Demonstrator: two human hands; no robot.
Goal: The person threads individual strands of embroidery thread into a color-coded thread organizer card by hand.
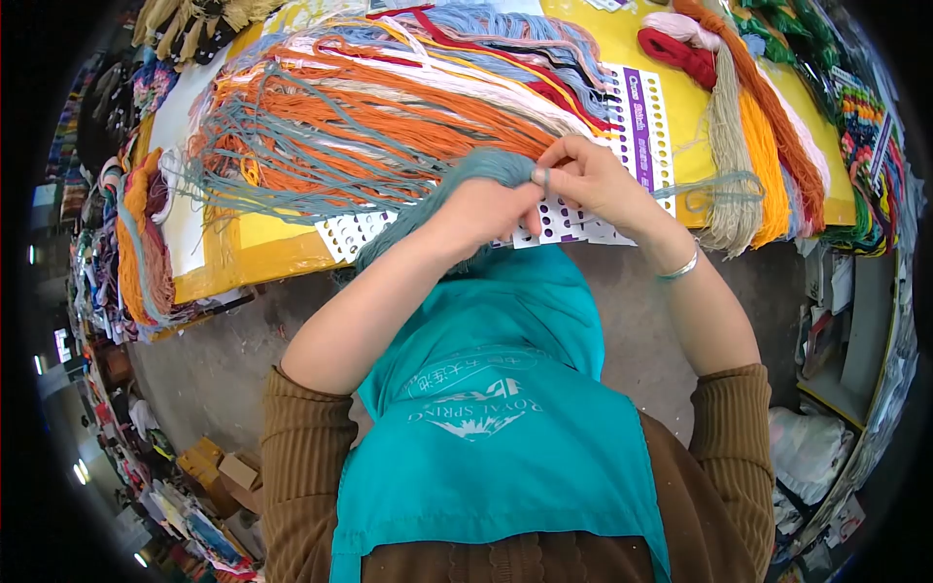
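A thick bundle of grey-blue embroidery thread point(406, 222) hangs over the front edge of the table. Wrapped round its upper end is my left hand point(488, 208), with the fingers closed. My right hand point(595, 185), closed in a pinch, meets it at the end of the bundle and grips a strand of the same thread. A loose grey-blue tail point(714, 183) shows to the right of my right wrist. Beneath and beside my hands lie white punched thread cards point(639, 126) printed "Cross Stitch". Loose grey-blue strands point(282, 160) spread left across orange threads point(340, 97).
The yellow table point(248, 282) bears rows of red, pink, yellow and lilac threads behind my hands. Beige point(734, 146) and golden-yellow hanks point(766, 165) hang over its right front edge. More hanks point(141, 243) hang at the left corner. Cardboard boxes point(209, 466) stand at the lower left.
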